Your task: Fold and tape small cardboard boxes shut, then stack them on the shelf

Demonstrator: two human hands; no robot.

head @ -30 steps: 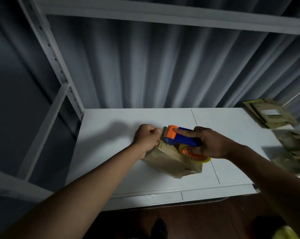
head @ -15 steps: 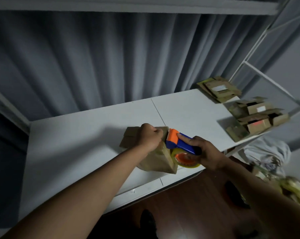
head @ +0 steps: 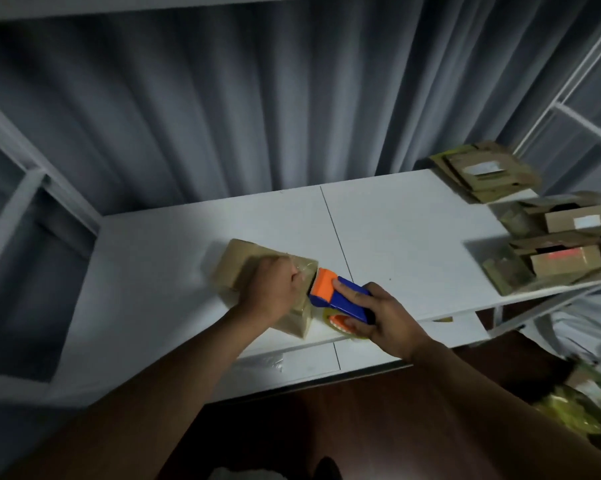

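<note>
Head view: nearest, the right hand point(head: 385, 320) grips the tape dispenser point(head: 337, 299) at the box edge. The left hand point(head: 271, 292), fingers curled, presses the taped cardboard box point(head: 254, 268) on the white shelf point(head: 396, 237). Step in hand: taping. Next move likely requires severing the tape cleanly. Farther right lie other boxes point(head: 565, 237).

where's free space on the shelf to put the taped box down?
Bare patch right of the board seam, between the tape dispenser and the box stacks. Another left of the box, toward the frame post. Crowded at the right end and round both hands.
</note>
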